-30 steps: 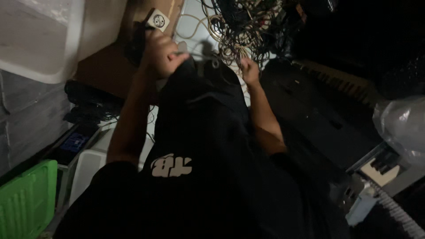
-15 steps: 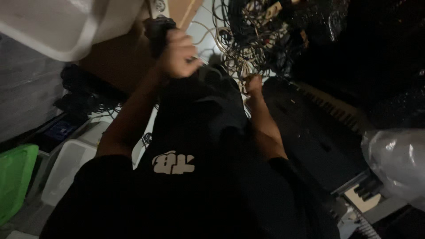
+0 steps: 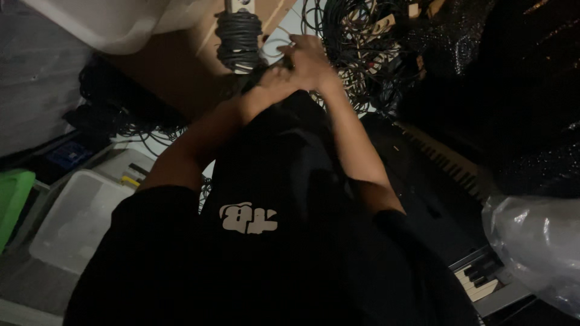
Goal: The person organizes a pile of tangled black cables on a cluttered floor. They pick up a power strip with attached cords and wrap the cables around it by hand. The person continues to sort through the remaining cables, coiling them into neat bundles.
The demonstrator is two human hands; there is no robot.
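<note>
My two hands meet at the top middle of the head view, over a dark piece of black fabric (image 3: 284, 139) that hangs in front of my black shirt. My left hand (image 3: 263, 90) is closed on the fabric's upper edge. My right hand (image 3: 308, 60) lies just above and against it, fingers partly stretched toward the left; what it grips is hidden in the dark. A tightly coiled black cable (image 3: 238, 36) sits just left of the hands.
A big tangle of cables (image 3: 362, 36) lies beyond the hands. A keyboard instrument (image 3: 450, 166) runs along the right, with a clear plastic bag (image 3: 538, 241) by it. Clear plastic bins (image 3: 78, 217), a green crate (image 3: 12, 193) and a white tub (image 3: 109, 18) stand left.
My right hand has moved left and up to join the left hand at the top of the fabric. The view has shifted, bringing the coiled cable nearer.
</note>
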